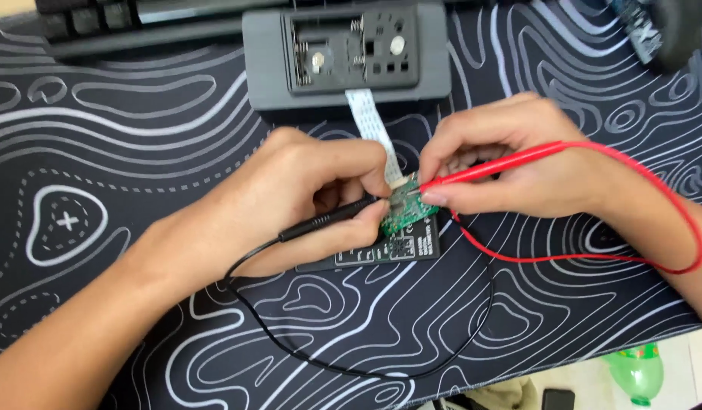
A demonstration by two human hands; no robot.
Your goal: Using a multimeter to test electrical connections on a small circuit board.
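A green plastic bottle (636, 373) lies beyond the patterned mat's (100, 152) edge; a dark keyboard (131, 23) sits at top.

Your left hand (290, 193) from lower left, bare forearm, no sleeve, your right hand (510, 163) from right edge, wrist bare, no rings

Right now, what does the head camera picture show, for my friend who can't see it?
Two bare hands press test probes onto a small green circuit board: the left hand holds a black probe, the right hand a red probe. Behind lies a grey plastic case on a black swirl-patterned mat.
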